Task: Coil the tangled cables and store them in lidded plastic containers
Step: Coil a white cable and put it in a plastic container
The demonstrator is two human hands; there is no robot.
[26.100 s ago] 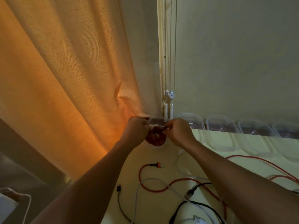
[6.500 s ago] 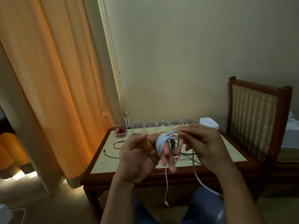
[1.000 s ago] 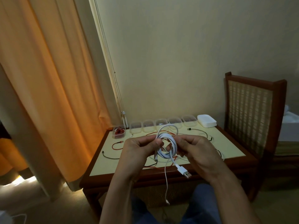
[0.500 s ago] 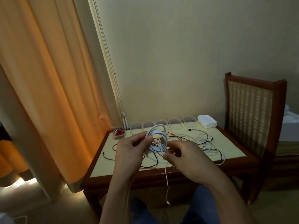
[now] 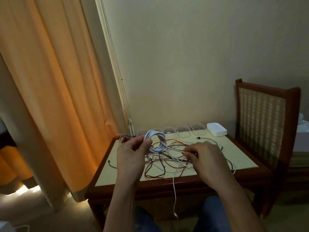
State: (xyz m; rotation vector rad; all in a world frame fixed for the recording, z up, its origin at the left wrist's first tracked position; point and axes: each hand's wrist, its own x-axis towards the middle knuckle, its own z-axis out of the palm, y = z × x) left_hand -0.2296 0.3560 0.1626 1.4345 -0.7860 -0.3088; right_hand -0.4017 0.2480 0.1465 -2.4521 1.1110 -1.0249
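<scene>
The left hand (image 5: 132, 158) grips the white coil (image 5: 155, 142) between thumb and fingers, held above the tabletop (image 5: 107, 176). The right hand (image 5: 205, 158) pinches the coil's free strand, whose tail hangs past the front edge. Best to keep that strand lightly taut, lift it clear of the tangled cables (image 5: 167, 166) beneath, and lay each turn flat. Open containers (image 5: 184, 133) stand along the wall.

The left hand (image 5: 132, 156) hides most of the container of red cable (image 5: 124, 139) at the far left corner of the tabletop (image 5: 242, 154).
</scene>
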